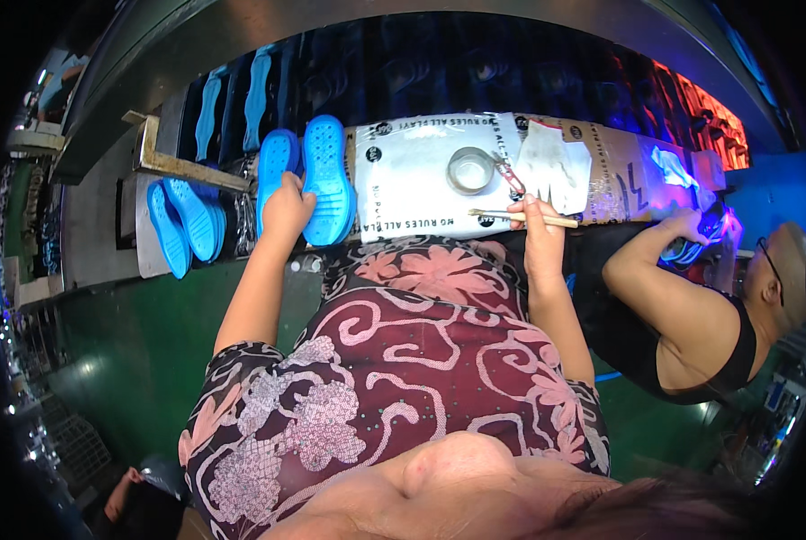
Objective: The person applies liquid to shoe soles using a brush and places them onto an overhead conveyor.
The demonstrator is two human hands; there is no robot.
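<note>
At the bench edge my left hand [288,209] is closed on the lower end of a blue shoe sole [279,151]. Right beside it lies a second blue sole [324,166], with small holes at its far end and ridges lower down. My right hand [540,236] grips the wooden handle of a paintbrush [560,220], its bristles pointing left over the white sheet [412,193]. Beyond the brush stands a round translucent bowl [471,171]; its contents are hard to make out. Red-handled snips [511,180] lie against the bowl's right side.
More blue soles [187,225] are stacked at the left, near a metal bracket [191,166]. Narrow blue pieces [257,97] rest on the dark conveyor [403,72] behind. Torn white paper [551,162] lies right of the bowl. A co-worker [691,306] works close by at the right.
</note>
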